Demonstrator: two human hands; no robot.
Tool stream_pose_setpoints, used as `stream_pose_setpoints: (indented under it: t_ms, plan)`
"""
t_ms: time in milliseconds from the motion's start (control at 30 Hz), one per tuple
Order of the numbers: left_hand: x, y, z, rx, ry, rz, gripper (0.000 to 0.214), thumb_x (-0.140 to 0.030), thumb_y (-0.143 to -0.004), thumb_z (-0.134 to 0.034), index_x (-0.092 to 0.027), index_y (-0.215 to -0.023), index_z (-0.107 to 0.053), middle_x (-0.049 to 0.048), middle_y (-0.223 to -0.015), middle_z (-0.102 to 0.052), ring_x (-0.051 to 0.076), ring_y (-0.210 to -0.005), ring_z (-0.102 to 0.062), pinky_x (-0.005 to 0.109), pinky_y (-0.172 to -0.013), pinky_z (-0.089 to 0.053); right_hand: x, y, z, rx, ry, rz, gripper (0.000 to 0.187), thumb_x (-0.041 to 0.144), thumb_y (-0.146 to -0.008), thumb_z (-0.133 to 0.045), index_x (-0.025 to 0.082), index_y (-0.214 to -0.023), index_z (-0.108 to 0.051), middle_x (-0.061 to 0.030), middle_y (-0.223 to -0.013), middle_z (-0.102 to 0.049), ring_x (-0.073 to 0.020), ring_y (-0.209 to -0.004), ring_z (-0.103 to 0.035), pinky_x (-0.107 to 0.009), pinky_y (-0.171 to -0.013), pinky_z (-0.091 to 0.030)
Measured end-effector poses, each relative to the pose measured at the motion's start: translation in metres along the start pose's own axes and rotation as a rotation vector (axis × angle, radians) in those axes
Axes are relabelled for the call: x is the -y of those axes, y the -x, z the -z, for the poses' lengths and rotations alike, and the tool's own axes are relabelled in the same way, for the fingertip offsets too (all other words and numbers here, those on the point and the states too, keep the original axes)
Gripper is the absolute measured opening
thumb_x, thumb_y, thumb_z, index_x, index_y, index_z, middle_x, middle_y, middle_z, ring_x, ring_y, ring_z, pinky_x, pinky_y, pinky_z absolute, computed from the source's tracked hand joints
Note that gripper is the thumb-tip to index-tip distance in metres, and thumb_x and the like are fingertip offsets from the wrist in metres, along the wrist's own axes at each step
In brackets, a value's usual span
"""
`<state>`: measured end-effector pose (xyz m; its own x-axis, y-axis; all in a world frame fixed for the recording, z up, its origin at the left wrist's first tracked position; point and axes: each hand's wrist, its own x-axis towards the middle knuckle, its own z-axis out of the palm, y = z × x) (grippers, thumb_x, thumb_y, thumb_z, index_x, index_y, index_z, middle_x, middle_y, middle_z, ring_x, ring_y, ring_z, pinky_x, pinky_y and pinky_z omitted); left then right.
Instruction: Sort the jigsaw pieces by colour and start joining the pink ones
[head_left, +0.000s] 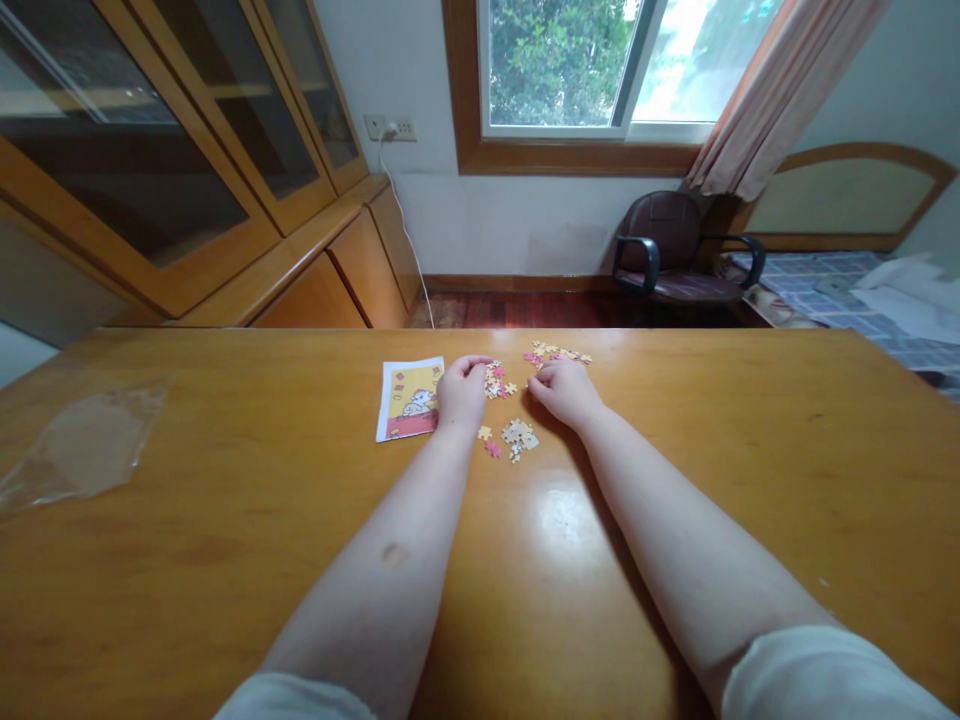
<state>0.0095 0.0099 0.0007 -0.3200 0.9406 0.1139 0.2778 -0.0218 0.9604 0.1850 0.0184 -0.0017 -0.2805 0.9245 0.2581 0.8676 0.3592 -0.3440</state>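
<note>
My left hand (462, 390) covers the right edge of a picture card (405, 408) that shows a white cartoon animal on yellow and pink. Its fingers are drawn together by a pile of small jigsaw puzzle pieces (497, 382); whatever they pinch is too small to make out. On the other side of that pile, my right hand (566, 390) is closed with its fingertips low over the table, their contents hidden. Beyond it lies another heap of pink and yellow pieces (556, 354). Nearer me are a grey-beige cluster of pieces (519, 434) and a few loose pink and yellow pieces (492, 450).
A clear plastic bag (82, 440) lies on the left of the wooden table (300, 560). Past the table's far edge are a glass-doored cabinet (300, 225), a dark red armchair (667, 250) and a bed (817, 275). A white cable (405, 220) hangs from the wall socket.
</note>
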Motion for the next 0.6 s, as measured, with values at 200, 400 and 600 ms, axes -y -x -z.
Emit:
stream_pose_setpoints:
  t_ms: [200, 400, 600]
  plan:
    - [0.001, -0.001, 0.0, -0.006, 0.01, 0.001, 0.021, -0.025, -0.074, -0.052, -0.022, -0.082, -0.071, -0.0006, -0.08, -0.069, 0.018, -0.084, -0.061, 0.028, -0.079, -0.046, -0.001, -0.001, 0.0, -0.094, 0.023, -0.103, 0.036, 0.029, -0.085, -0.047, 0.018, -0.055, -0.063, -0.0054, -0.064, -0.062, -0.0169, -0.069, -0.052, -0.029, -0.07, -0.037]
    - [0.003, -0.003, -0.001, 0.002, 0.029, -0.024, 0.022, -0.024, -0.074, -0.05, -0.02, -0.08, -0.071, 0.0002, -0.08, -0.07, 0.018, -0.083, -0.061, 0.028, -0.077, -0.045, 0.01, 0.002, 0.003, 0.222, -0.291, 0.263, 0.021, 0.037, -0.079, -0.064, 0.018, -0.076, -0.073, -0.0024, -0.07, -0.065, -0.013, -0.067, -0.055, -0.025, -0.069, -0.04]
    - [0.004, -0.003, -0.002, -0.006, 0.049, -0.031, 0.021, -0.023, -0.074, -0.051, -0.021, -0.079, -0.071, 0.0003, -0.082, -0.07, 0.018, -0.086, -0.061, 0.028, -0.08, -0.045, 0.013, 0.003, 0.009, 0.351, -0.339, 0.318, 0.028, 0.041, -0.061, -0.08, 0.022, -0.081, -0.076, -0.0031, -0.08, -0.067, -0.0159, -0.077, -0.059, -0.028, -0.077, -0.042]
